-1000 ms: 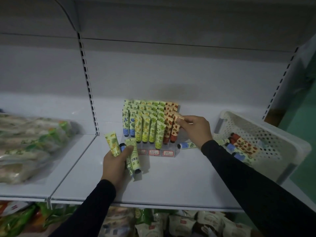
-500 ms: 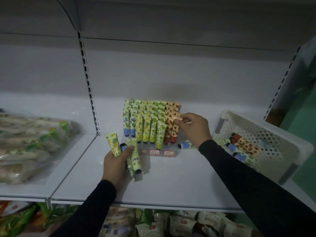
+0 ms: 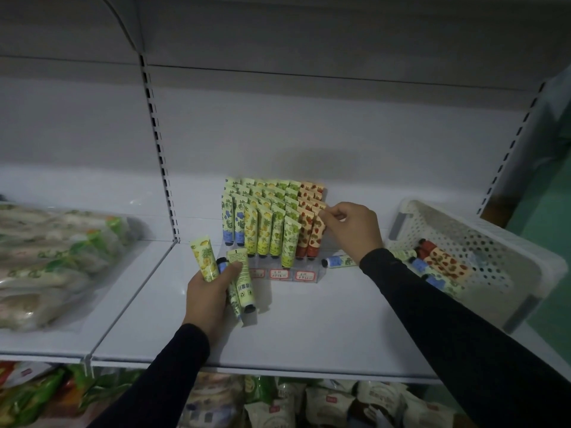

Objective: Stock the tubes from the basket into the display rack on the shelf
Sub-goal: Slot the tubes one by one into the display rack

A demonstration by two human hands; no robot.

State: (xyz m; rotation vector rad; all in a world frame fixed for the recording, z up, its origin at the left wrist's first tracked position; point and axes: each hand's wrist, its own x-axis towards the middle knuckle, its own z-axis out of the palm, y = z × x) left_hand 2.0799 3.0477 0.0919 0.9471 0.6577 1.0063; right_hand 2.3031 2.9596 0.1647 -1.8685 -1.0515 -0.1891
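Your right hand [image 3: 352,231] pinches a strawberry tube [image 3: 318,225] at the rack [image 3: 275,242] mid-frame, seating it upright. Your left hand [image 3: 210,291] clutches spare tubes [image 3: 241,273] ready below. More wait in the basket [image 3: 494,242] at right.

The right hand [image 3: 352,227] has pushed the strawberry tube [image 3: 318,233] down into the display rack's [image 3: 296,274] rightmost column.

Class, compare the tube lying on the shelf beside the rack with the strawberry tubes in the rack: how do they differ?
The loose tube lies flat on the shelf; the strawberry tubes stand upright in the rack. It has a blue cap end; theirs are red. Both have printed patterns.
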